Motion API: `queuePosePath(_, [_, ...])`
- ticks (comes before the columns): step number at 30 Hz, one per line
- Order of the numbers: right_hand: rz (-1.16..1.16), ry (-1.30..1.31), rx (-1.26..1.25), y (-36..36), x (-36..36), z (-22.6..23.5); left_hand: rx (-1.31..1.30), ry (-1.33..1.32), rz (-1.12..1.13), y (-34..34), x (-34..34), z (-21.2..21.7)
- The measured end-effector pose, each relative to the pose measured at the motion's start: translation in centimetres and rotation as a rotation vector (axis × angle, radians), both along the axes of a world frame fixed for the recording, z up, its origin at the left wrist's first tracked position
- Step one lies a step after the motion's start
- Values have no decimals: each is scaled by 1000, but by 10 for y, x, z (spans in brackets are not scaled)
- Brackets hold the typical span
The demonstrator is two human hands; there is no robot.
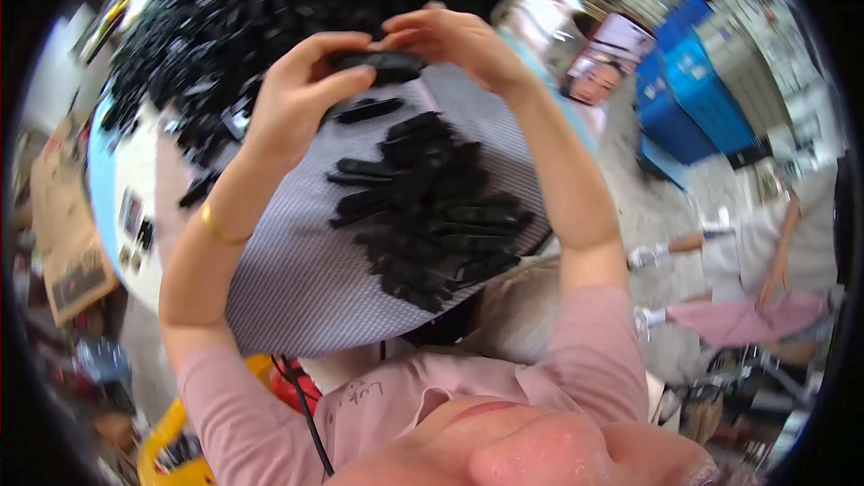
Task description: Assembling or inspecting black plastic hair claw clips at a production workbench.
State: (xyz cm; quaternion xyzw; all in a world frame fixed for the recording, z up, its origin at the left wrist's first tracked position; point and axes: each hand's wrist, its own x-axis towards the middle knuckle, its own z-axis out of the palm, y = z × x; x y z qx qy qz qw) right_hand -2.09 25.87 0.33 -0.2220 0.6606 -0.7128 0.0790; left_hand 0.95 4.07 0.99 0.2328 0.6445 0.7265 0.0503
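Observation:
My left hand (310,81) is closed around a small bundle of black, elongated pieces (387,66), with the thumb along the near side. My right hand (459,43) arches just beyond the bundle's right end, fingers stretched toward the left fingertips; its thumb is hidden. Whether it touches the bundle is unclear. Below the hands, a loose heap of similar black strips (441,198) lies on the grey patterned cloth (288,279). One single strip (369,110) rests apart from that heap, nearer my left hand. Their exact kind cannot be made out.
A large mound of shiny black pieces (189,45) covers the table's far left. A phone (607,58) showing a person stands at the right edge. Blue bins (693,94) are on the floor beyond, and another person (765,261) is at the right. Cardboard (72,216) lies left.

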Motion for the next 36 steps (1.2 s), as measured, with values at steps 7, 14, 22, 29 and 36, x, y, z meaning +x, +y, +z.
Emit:
queuePosePath(7, [-640,773,1036,8,-26,-47,-217,-31,-224,20,33,-5])
queuePosePath(14, [-635,537,1108,9,-19,-44,-525,283,-269,23,34,-7])
queuePosePath(22, [-358,359,338,-6,-3,-21,-275,17,133,3,-5,-6])
queuePosePath(29, [-220,608,353,-21,-15,-41,-307,16,35,-9,-36,-21])
queuePosePath(36, [-201,665,461,-26,-31,-56,-620,127,-24,-18,-53,-29])
